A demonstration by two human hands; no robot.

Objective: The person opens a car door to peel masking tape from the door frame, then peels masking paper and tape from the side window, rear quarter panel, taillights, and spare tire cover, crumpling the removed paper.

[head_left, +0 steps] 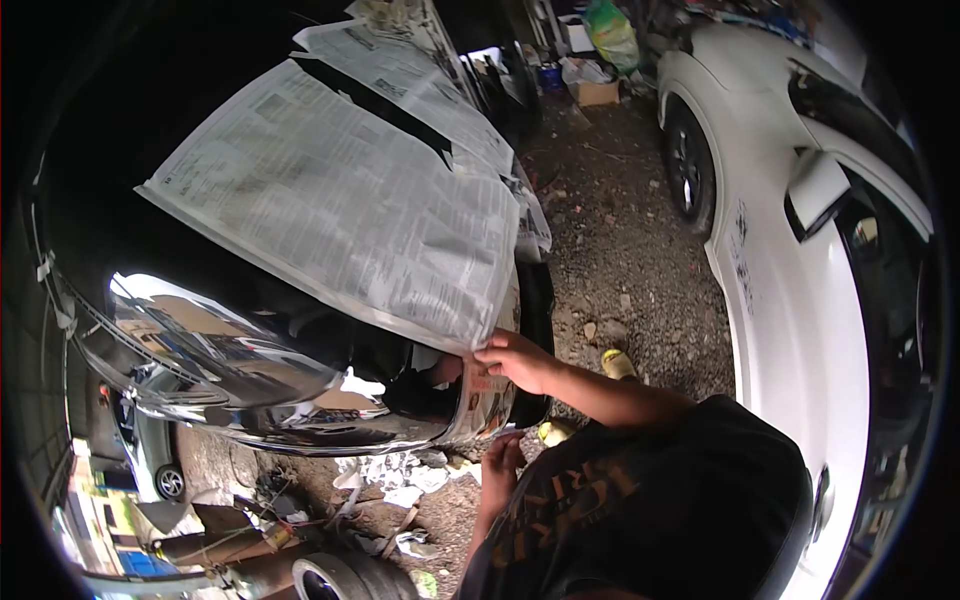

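Sheets of newspaper (350,190) lie over the dark, glossy body of a black car (290,345). My right hand (515,362) is at the near corner of the large sheet, its fingers closed on the paper's edge. Below that corner, a narrower newspaper strip with red print (478,400) covers the car's side. My left hand (502,458) is lower down, close to the car's bottom edge. Its fingers are curled, and what they hold, if anything, is too small to make out. A dark gap shows between the large sheet and another newspaper piece (420,85) beyond it.
A white car (780,300) with a side mirror (818,190) stands on the right. Gravel ground (630,250) runs between the cars. Crumpled paper (405,475) and a tire (350,578) lie below. A cardboard box (597,93) and a green bag (612,38) are at the back.
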